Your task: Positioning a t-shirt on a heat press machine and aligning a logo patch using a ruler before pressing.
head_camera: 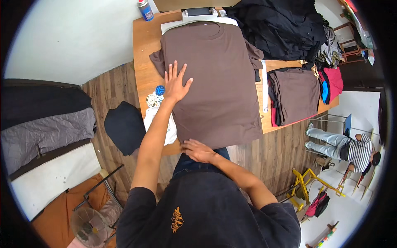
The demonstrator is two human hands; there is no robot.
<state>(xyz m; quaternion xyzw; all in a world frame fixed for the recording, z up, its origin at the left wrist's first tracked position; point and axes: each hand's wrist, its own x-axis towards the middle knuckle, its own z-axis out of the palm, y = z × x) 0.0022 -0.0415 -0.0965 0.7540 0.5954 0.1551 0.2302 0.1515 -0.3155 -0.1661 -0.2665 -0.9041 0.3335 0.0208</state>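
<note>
A brown T-shirt (214, 80) lies spread out before me, its neckline away from me and its hem close to my body. White board (169, 28) shows beneath its far end. My left hand (178, 83) rests with fingers apart on the shirt's left side. At the hem's near left corner is my right hand (197, 151), fingers bent and slightly blurred; whether they pinch the cloth is hidden. Beside my left wrist are round printed pieces (152, 99) and a blue patterned disc (160, 90). Under my left forearm lies white printed cloth (169, 131).
The wooden table (144, 46) carries a spray can (145, 11), a white device (200, 14), a black cloth heap (279, 28), a white ruler-like strip (265, 90) and folded shirts (297, 96). Black cloth (124, 127) sits left, a fan (91, 228) lower left. Another person (350, 148) stands right.
</note>
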